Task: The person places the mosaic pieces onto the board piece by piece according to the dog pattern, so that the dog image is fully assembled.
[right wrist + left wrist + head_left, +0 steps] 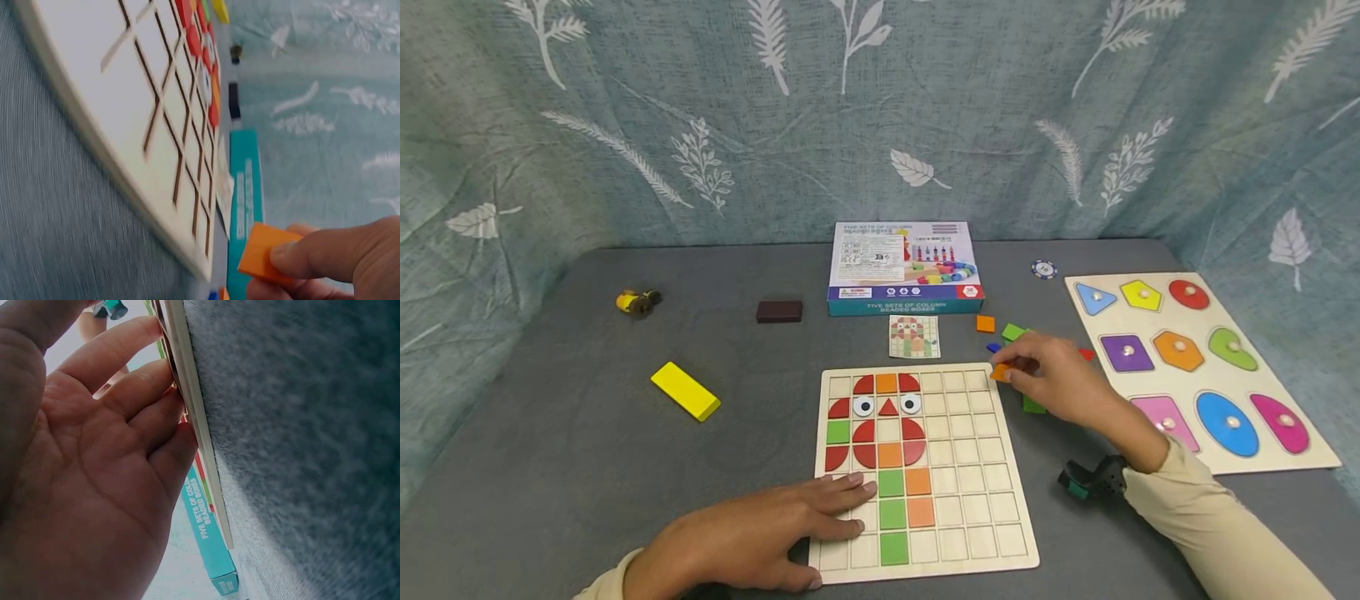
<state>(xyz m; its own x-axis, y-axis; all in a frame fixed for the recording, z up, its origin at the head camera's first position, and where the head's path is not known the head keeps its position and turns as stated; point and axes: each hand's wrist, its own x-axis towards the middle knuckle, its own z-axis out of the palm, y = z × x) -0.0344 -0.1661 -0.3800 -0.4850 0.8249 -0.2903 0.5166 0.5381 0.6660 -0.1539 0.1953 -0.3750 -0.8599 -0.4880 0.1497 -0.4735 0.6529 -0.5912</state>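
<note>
A wooden grid board lies on the table, with red, orange and green tiles and two eye pieces set in its cells. My left hand rests on the board's lower left part, fingers spread; in the left wrist view its fingertips touch the board's edge side. My right hand is at the board's upper right corner and pinches an orange square tile between thumb and fingers. Beneath and around that hand lie loose green tiles, partly hidden, and another orange tile.
A small pattern card lies between the board and a teal box. At right is a shape puzzle board with knobbed pieces. A yellow block, a dark brown block, a small toy and a poker chip lie about.
</note>
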